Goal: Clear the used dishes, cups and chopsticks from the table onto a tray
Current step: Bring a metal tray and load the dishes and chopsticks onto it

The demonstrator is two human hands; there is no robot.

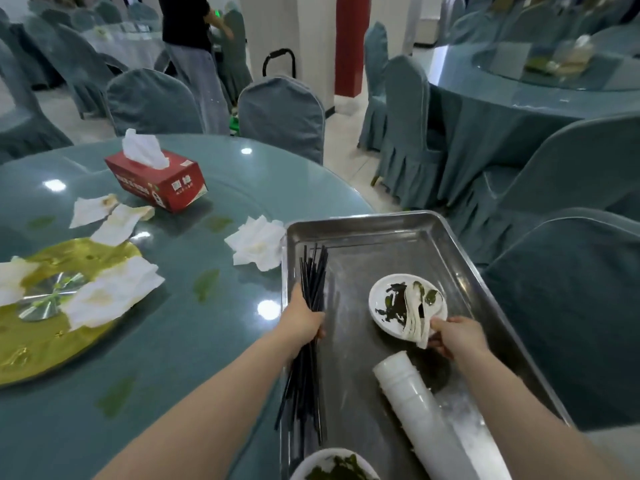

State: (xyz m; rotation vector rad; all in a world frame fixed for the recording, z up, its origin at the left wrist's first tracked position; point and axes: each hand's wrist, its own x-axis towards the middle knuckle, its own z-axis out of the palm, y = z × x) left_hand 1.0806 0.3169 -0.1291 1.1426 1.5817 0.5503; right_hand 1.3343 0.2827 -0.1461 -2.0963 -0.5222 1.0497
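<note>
The left hand [302, 318] is gripping a bundle of black chopsticks [310, 327] along the near-left edge of the rectangular steel tray [381, 233]. The right hand [457, 336] is pinching stacked white spoons [417, 318] lying across a soiled round white plate [388, 306]. Just below it, stacked white cups [415, 393] are lying sideways.

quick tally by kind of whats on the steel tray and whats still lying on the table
On the steel tray:
chopstick bundle, gripped by the left hand: 1
dirty plates: 2
stack of spoons, held by the right hand: 1
stack of white cups: 1
On the table:
used napkins: 5
tissue box: 1
gold plate: 1
Total: 12
</note>
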